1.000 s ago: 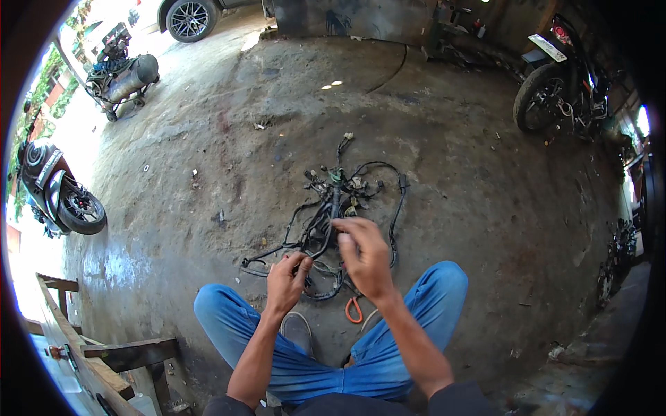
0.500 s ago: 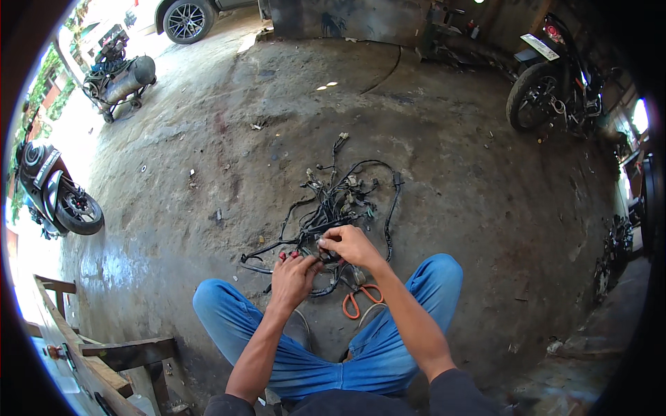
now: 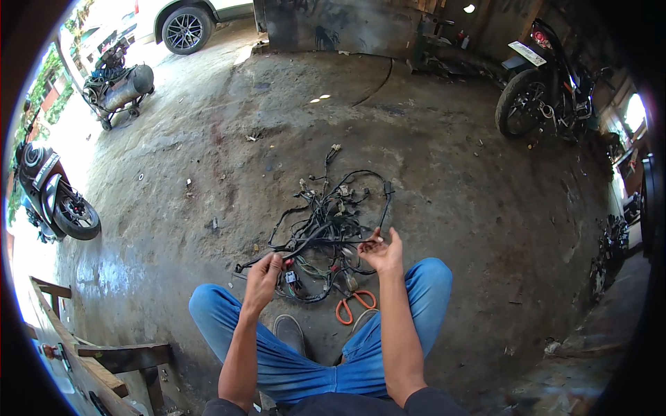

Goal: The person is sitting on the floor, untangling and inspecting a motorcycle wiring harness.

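Concrete floor (image 3: pixel 472 208) is overlaid at frame centre by a wire bundle (image 3: pixel 323 206), lying between and just above the left hand (image 3: pixel 261 277) and the right hand (image 3: pixel 385 256). A crosswise black strand (image 3: pixel 350 241) is gripped by the latter; wiring at the bundle's lower left is pinched by the former.

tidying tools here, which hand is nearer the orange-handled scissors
Right. The right hand is beyond the scissors, slightly to their right; the left hand is farther off, well to their left.
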The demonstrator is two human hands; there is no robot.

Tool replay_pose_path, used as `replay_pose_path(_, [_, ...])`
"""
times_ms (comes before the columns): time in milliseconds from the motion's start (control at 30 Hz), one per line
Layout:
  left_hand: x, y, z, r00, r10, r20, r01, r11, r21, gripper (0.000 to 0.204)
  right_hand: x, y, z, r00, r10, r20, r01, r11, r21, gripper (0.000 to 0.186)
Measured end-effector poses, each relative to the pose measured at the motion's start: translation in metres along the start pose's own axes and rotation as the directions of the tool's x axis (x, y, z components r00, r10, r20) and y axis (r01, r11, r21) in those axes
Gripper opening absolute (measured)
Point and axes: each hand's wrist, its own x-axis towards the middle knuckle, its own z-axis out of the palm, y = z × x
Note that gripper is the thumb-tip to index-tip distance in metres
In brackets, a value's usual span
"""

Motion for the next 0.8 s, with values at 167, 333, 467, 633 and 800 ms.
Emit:
replay_pose_path(167, [0.004,0.047,-0.022,0.994,0.102,0.047,-0.110,0.963,0.246,0.043,0.016,0.006,-0.005,0.895,-0.439,-0.085,0.275,0.690,-0.670,0.048])
replay_pose_path(333, [0.009,0.059,-0.035,0.989,0.070,0.132,-0.123,0.883,0.454,0.047,-0.044,0.046,0.033,0.294,-0.776,0.558,0.776,-0.148,-0.614,0.048])
replay_pose_path(467, [0.016,0.054,-0.012,0.968,-0.045,0.245,-0.151,0.678,0.719,0.051,-0.069,0.078,0.069,0.262,0.003,0.965,0.701,-0.688,-0.188,0.027])
replay_pose_path(633, [0.005,0.038,0.027,0.907,-0.025,0.420,-0.333,0.567,0.754,0.039,-0.021,0.096,0.032,0.893,0.090,0.441,0.122,-0.991,-0.046,0.048])
replay_pose_path(800, [0.004,0.002,0.025,0.845,0.098,0.526,-0.508,0.455,0.731,0.032,0.006,0.078,0.008,0.966,0.255,0.047,0.255,-0.903,-0.345,0.052])
